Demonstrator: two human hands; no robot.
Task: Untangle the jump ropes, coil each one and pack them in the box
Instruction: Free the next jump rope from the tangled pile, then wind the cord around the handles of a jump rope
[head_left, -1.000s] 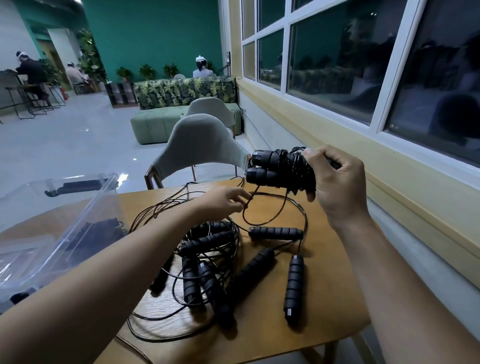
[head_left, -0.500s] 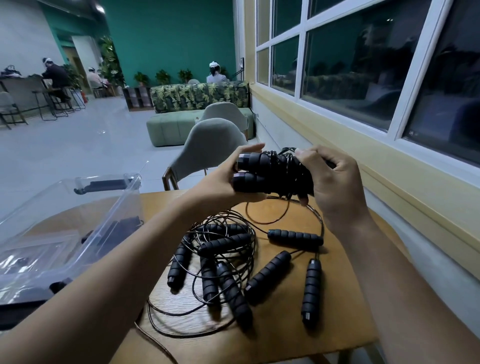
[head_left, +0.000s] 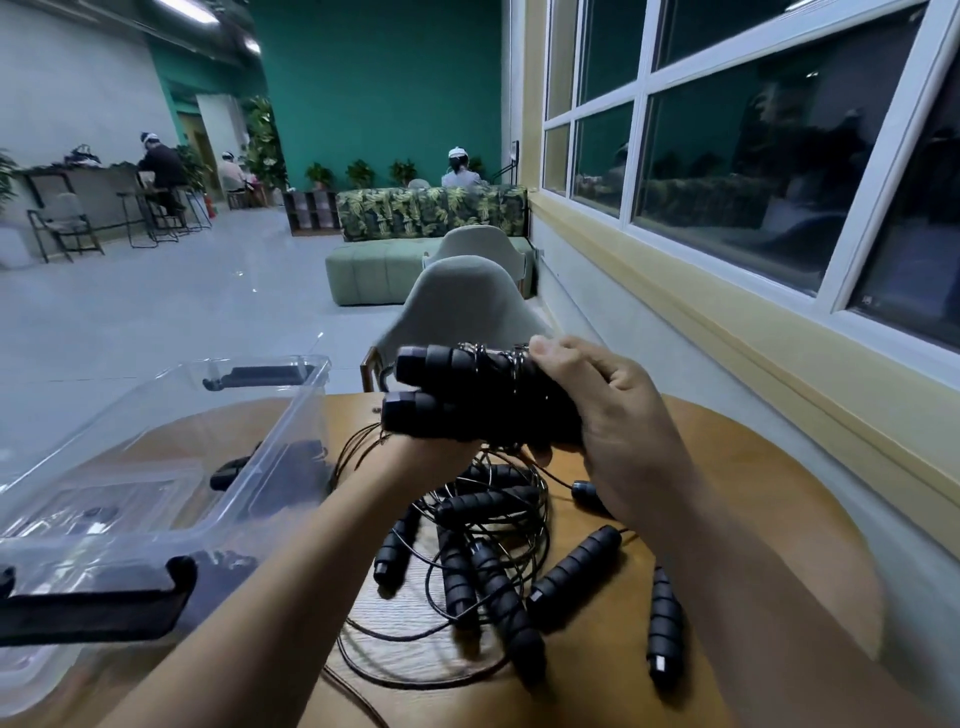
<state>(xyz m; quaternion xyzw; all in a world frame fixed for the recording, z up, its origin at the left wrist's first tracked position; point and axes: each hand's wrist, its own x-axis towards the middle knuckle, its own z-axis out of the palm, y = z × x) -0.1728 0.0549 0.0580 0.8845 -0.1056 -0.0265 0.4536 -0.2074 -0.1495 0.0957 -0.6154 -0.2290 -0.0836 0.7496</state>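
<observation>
A coiled jump rope (head_left: 452, 395), two black foam handles side by side with cord wound around them, is held above the round wooden table (head_left: 769, 499). My right hand (head_left: 613, 415) grips its right end, thumb on top. My left hand (head_left: 436, 457) supports it from underneath, mostly hidden by the handles. Below lies a tangle of jump ropes (head_left: 493, 561) with several black handles and looped thin cords. A clear plastic box (head_left: 171, 467) with black latches stands at the left, with dark items inside.
A grey chair (head_left: 462, 296) stands just beyond the table's far edge. A wall with a yellow sill and windows (head_left: 727, 312) runs along the right. People sit far off across the tiled floor.
My left hand left the loose cord on the table and came up under the coiled rope. The bundle has shifted slightly left, toward the box. The view tilted up.
</observation>
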